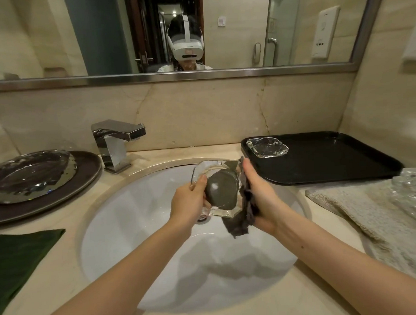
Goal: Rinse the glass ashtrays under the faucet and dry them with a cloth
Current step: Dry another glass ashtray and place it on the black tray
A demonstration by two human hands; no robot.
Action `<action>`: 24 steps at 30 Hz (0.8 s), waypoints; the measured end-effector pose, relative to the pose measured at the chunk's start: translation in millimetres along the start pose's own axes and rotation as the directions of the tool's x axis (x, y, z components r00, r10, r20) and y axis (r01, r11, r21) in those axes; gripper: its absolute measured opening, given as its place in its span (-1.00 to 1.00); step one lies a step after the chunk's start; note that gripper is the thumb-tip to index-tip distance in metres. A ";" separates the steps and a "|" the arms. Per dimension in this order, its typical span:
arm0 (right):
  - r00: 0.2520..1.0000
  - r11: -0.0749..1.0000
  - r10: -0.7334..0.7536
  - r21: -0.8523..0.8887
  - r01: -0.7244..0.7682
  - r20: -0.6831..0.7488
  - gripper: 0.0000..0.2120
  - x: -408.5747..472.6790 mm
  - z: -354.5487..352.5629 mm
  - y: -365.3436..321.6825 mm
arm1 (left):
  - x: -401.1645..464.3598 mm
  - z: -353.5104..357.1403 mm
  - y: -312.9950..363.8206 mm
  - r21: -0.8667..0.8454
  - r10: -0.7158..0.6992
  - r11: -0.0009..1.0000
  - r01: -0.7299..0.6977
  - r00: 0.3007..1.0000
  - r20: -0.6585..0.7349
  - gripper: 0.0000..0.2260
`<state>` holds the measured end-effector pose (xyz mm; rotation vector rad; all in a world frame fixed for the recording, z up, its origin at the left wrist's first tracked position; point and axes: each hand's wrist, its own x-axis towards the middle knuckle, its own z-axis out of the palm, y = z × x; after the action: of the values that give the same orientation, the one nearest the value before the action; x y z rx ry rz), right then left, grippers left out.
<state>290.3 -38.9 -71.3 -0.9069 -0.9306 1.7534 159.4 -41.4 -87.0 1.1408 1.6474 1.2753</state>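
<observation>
left hand fingers curled, gripping tilted clear octagonal glass ashtray; right hand fingers clutching dark grey cloth pressed against ashtray's underside.

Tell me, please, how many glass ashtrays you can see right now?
2 clearly: one ashtray over the sink, gripped by the left hand and wiped with the cloth; one on the black tray. Blurred glassware at the right edge may be more.

Tilted glass ashtray wrapped in dark cloth; second ashtray on tray.
</observation>
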 end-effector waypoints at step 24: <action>0.964 0.936 0.037 -0.347 0.059 0.262 -0.77 -12.1 12.0 4.6 | -0.1 14.0 -9.0 -0.215 -0.134 0.972 0.092 0.973 -0.190 -0.64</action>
<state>281.6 -54.0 -67.9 -0.8984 -1.4584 1.7556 170.6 -38.1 -98.9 0.8019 1.6561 1.4880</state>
